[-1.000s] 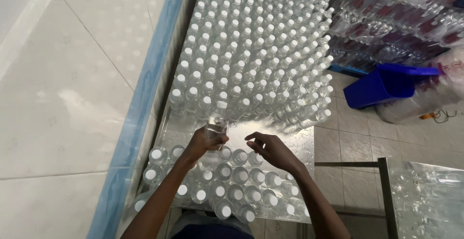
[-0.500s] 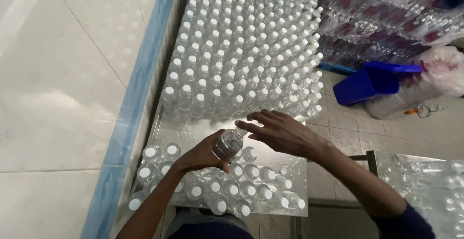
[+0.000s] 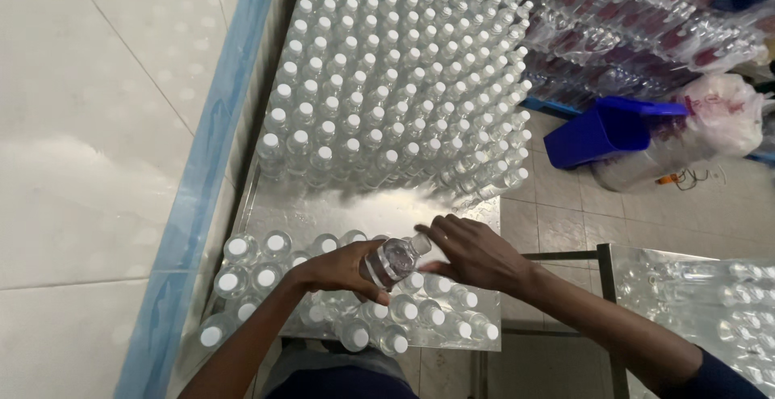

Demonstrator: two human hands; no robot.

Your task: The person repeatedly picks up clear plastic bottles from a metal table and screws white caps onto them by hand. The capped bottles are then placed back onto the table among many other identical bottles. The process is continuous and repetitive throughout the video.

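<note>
My left hand [image 3: 343, 270] grips a small clear plastic bottle [image 3: 394, 257], tilted so its white cap points right. My right hand [image 3: 472, 252] is at that cap, fingers curled around the neck end. Both hands hover above a cluster of several upright white-capped bottles [image 3: 266, 266] at the near end of a shiny metal table [image 3: 371, 205]. A bare strip of the table lies just beyond my hands.
A dense block of several capped bottles [image 3: 395, 84] fills the far part of the table. A blue plastic bin [image 3: 601, 132] and shrink-wrapped bottle packs [image 3: 646, 35] lie on the floor at right. A wall with a blue edge strip [image 3: 202, 181] runs along the left.
My left hand lifted a bottle from the near cluster and tilted it sideways. My right hand came over from the right and closed on the bottle's cap end.
</note>
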